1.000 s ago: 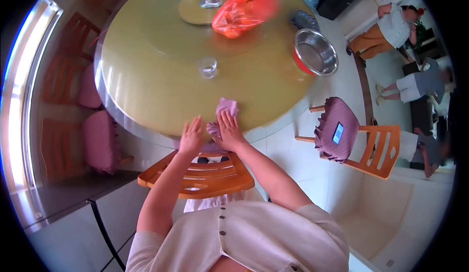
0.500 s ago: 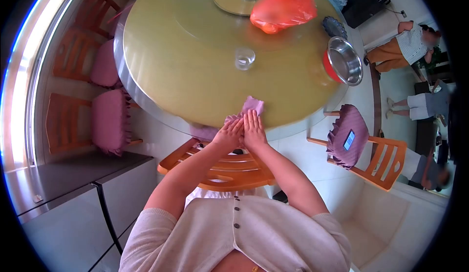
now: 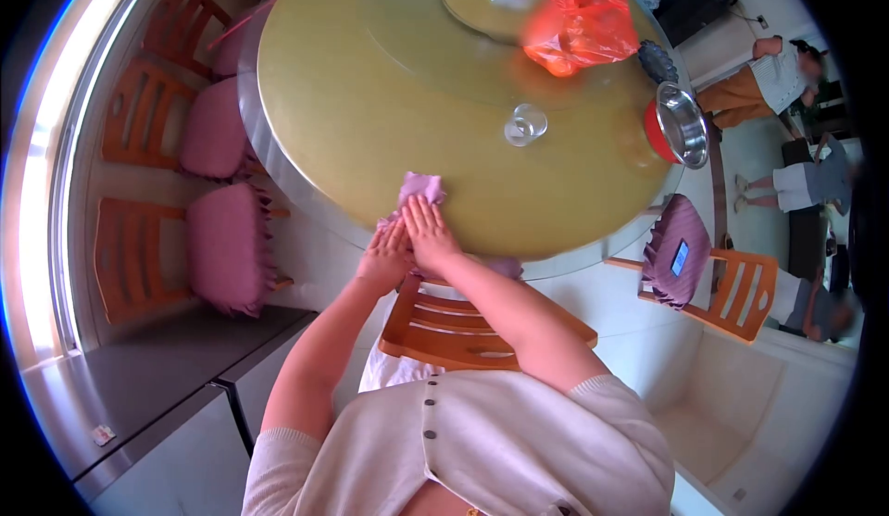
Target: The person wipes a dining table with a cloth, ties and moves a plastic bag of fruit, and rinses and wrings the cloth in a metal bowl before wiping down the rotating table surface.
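Observation:
A pinkish-purple cloth (image 3: pixel 423 184) lies crumpled on the near edge of the round gold-topped table (image 3: pixel 370 118). My right hand (image 3: pixel 428 232) rests flat on the cloth, its fingers stretched forward. Close beside it, my left hand (image 3: pixel 384 255) presses on the cloth's near left part, fingers extended and together. Part of the cloth is hidden under both hands. Farther in on the table stands a clear glass (image 3: pixel 526 125), to the right of my hands.
A red plastic bag (image 3: pixel 588 30) sits near the turntable (image 3: pixel 468 2). A red-sided metal basin (image 3: pixel 681 125) stands at the table's right edge. Directly before me is a wooden chair (image 3: pixel 454 331); another chair (image 3: pixel 741 294) holds a phone (image 3: pixel 680 258). People stand at the right.
Both hands have slid left along the table edge with the cloth under them. The view has shifted, so the glass, bag and basin appear farther right.

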`<state>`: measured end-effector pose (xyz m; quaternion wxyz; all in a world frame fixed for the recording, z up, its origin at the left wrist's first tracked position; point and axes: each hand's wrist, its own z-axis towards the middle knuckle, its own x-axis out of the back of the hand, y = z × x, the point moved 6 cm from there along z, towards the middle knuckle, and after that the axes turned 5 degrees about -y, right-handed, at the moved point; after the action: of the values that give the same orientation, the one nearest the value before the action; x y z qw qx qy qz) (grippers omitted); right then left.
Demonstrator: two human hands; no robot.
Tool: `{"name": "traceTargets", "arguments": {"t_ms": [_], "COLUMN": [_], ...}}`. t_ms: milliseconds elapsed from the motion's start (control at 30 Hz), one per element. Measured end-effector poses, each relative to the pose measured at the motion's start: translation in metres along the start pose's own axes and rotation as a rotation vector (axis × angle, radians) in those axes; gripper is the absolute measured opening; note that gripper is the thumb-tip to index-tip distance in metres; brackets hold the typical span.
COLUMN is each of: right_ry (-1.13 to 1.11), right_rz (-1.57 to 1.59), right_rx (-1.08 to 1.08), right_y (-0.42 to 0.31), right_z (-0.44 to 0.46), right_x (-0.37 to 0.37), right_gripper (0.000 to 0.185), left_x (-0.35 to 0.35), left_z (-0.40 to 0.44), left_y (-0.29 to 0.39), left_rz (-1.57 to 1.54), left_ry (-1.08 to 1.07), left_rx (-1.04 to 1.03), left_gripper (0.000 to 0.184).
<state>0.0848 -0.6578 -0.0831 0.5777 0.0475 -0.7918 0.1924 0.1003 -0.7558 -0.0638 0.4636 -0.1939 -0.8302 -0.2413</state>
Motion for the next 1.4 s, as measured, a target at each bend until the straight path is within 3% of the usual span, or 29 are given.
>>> {"name": "traceTargets", "arguments": {"t_ms": [33, 167, 333, 433, 767, 1067, 1200, 1233, 1400], "right_ry": [-0.001, 0.011, 0.064, 0.097, 0.071, 0.037, -0.131, -0.005, -0.006], "right_rz": [-0.046, -0.011, -0.066, -0.07, -0.242, -0.285, -0.247, -0.193, -0.19], "right_rx": [0.016, 0.063, 0.111, 0.156, 0.259, 0.317, 0.207, 0.194, 0.026], "right_y": [-0.014, -0.055, -0.061, -0.049, 0.016, 0.117, 0.174, 0.19, 0.269], "right_z": [0.013, 0.047, 0.04, 0.019, -0.071, -0.153, -0.2, -0.208, -0.258], "right_x": [-0.002, 0.001, 0.004, -0.003, -0.013, -0.016, 0.0, -0.001, 0.003], "right_gripper": [0.09, 0.085, 0.083, 0.086, 0.077, 0.073, 0.073, 0.072, 0.075], "left_x": [-0.004, -0.002, 0.008, 0.01, -0.016, -0.028, -0.022, -0.015, -0.022], "left_z": [-0.001, -0.021, -0.026, -0.027, 0.003, 0.041, 0.061, 0.065, 0.102], "left_y": [-0.017, -0.064, -0.061, -0.043, 0.063, 0.176, 0.24, 0.258, 0.325], "left_rz": [0.025, 0.047, 0.069, -0.009, 0.254, 0.21, 0.308, 0.254, 0.245], "left_ry": [0.015, 0.065, 0.109, 0.019, -0.066, -0.129, -0.081, -0.041, 0.037], "left_rx": [0.032, 0.078, 0.032, 0.022, -0.07, -0.223, -0.307, -0.345, -0.426], "left_gripper": [0.072, 0.074, 0.077, 0.077, 0.062, 0.054, 0.056, 0.056, 0.07]}}
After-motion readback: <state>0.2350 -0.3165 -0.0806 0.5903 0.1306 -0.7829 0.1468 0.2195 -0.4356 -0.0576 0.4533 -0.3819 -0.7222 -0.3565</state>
